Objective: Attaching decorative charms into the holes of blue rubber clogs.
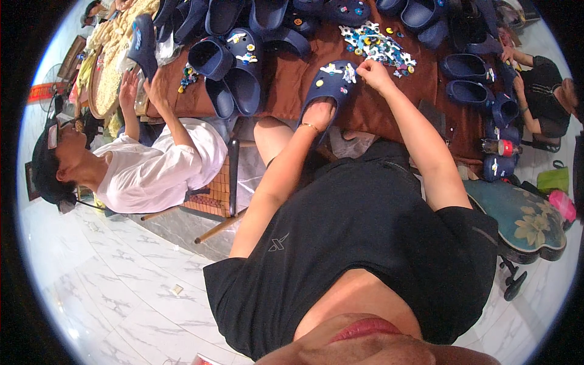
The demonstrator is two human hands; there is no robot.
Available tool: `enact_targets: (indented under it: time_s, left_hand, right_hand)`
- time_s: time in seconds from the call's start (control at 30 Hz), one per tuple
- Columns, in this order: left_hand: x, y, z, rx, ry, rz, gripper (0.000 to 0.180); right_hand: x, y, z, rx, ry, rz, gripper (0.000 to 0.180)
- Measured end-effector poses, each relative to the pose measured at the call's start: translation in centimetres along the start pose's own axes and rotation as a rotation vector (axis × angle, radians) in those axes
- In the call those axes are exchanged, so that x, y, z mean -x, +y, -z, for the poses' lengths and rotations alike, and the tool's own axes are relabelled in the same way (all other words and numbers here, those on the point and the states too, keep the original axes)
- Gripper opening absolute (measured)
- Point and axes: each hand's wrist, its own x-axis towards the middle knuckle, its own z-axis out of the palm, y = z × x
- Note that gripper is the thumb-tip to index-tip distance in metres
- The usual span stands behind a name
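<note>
The left hand (319, 114) steadies a navy clog (331, 82); the right hand (372, 73) presses a charm (350, 74).

A clog (331, 85) lies on the table (292, 79), a heap of charms (377, 45) just behind it, more clogs (234, 67) to its left.

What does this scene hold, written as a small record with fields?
left hand: inside the heel of a dark blue clog, holding it
right hand: fingertips at the clog's toe, by a white charm
charm pile: many coloured pieces just beyond the clog
table: brown cloth, more blue clogs on it
co-worker: white sleeve at left, holds up another clog
</note>
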Motion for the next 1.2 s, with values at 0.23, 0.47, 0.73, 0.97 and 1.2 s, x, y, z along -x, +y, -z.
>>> enact_targets:
  time_s: [0.23, 0.47, 0.73, 0.97, 1.2]
  left_hand:
    - [0.1, 0.2, 0.5, 0.010, 0.003, -0.003, 0.032]
    - [0.4, -0.3, -0.1, 0.000, 0.020, 0.001, 0.030]
    - [-0.1, 0.3, 0.3, -0.007, 0.046, -0.062, 0.029]
    - [0.4, -1.1, 0.0, 0.027, 0.037, -0.019, 0.026]
    - [0.1, -0.3, 1.2, 0.335, 0.101, -0.097, 0.029]
  right_hand:
    - [0.7, -0.7, -1.0, 0.047, 0.051, 0.047, 0.038]
    - [-1.4, -2.9, -0.4, -0.088, -0.089, -0.312, 0.056]
    - [-4.5, -4.0, -0.1, 0.335, -0.242, -0.373, 0.052]
    - [-3.1, -6.7, -0.3, 0.727, -0.325, 0.061, 0.058]
    - [0.7, 5.5, -1.9, -0.269, 0.156, 0.140, 0.034]
